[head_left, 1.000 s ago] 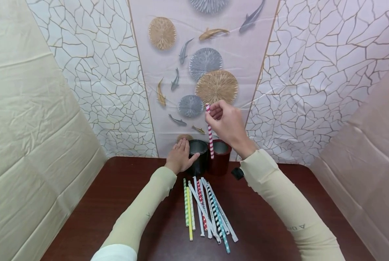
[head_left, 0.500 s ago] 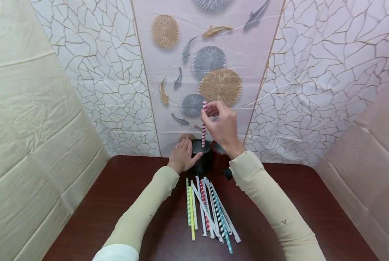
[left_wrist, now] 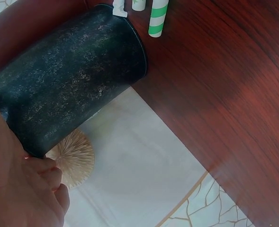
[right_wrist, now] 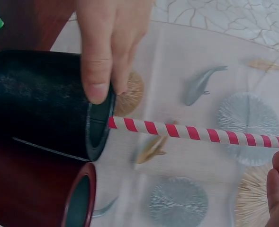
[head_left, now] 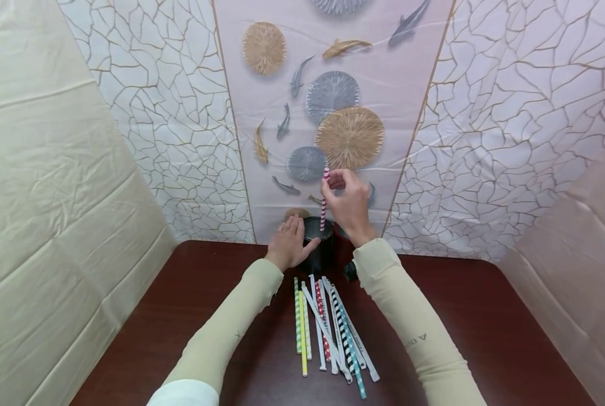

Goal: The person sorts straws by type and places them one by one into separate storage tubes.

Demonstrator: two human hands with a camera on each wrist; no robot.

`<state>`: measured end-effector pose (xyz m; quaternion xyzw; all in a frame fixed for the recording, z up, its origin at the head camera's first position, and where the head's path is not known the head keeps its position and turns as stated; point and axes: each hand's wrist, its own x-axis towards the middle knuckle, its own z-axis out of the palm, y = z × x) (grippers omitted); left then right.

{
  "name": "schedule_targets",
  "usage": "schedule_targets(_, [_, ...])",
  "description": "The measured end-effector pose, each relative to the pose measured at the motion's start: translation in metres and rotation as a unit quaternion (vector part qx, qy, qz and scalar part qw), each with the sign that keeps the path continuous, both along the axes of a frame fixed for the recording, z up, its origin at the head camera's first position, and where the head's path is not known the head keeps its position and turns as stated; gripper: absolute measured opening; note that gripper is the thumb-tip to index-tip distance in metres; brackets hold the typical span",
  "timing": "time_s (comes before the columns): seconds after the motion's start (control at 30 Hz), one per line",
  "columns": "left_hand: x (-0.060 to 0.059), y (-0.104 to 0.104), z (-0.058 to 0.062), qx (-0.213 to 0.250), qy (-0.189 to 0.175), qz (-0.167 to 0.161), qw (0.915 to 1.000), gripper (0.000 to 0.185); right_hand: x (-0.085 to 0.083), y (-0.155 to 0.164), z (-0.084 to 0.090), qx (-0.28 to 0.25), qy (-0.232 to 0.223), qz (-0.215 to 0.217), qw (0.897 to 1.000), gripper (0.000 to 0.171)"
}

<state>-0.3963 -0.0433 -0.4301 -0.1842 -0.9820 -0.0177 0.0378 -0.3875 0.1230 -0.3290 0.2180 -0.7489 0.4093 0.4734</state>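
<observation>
My right hand [head_left: 350, 203] pinches a red-and-white striped paper straw [head_left: 323, 206] near its top between thumb and fingertips. The straw is held nearly upright over a black cup [head_left: 318, 248]; in the right wrist view its lower end [right_wrist: 114, 123] is right at the cup's rim. My left hand [head_left: 288, 242] rests against the left of the black cup's rim, fingers extended and the thumb [right_wrist: 97, 90] spread toward the mouth. A dark red cup [right_wrist: 35, 184] stands beside the black one on the right, mostly hidden behind my right hand in the head view.
Several paper straws, including a yellow straw [head_left: 303, 338], a green striped straw [head_left: 297, 316] and a blue straw [head_left: 355, 361], lie with white-wrapped ones on the dark wooden table [head_left: 180, 316] in front of the cups. A patterned cloth [head_left: 277, 129] hangs close behind.
My right hand has carried the striped straw leftward from in front of the red cup to over the black cup, then lowered slightly. The left hand stays at the black cup.
</observation>
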Motion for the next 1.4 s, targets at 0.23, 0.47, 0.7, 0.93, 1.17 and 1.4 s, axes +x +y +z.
schedule_targets(0.23, [-0.004,0.001,-0.001,-0.010,0.008,0.006,0.9999,0.092,-0.007,-0.003,-0.007,0.011,-0.021,-0.001,1.000,0.015])
schedule_targets(0.47, [-0.002,0.001,-0.003,-0.021,-0.001,-0.001,0.9998,0.092,-0.007,-0.002,-0.009,0.017,-0.084,-0.018,0.996,0.030])
schedule_targets(0.7, [-0.002,0.001,-0.001,-0.017,0.003,0.000,0.9999,0.092,-0.001,0.012,-0.001,0.042,-0.089,-0.030,0.995,0.033])
schedule_targets(0.93, [-0.003,-0.001,-0.001,-0.013,-0.002,-0.005,0.9999,0.093,0.021,0.032,0.005,0.100,-0.113,-0.038,0.988,0.031])
schedule_targets(1.17, [-0.005,-0.001,-0.002,-0.019,0.011,-0.002,0.9998,0.093,0.045,0.046,0.011,0.145,-0.141,-0.033,0.979,0.030])
schedule_targets(1.4, [-0.003,0.000,-0.003,-0.015,0.011,-0.007,0.9998,0.092,0.068,0.060,0.008,0.178,-0.175,-0.020,0.968,0.028])
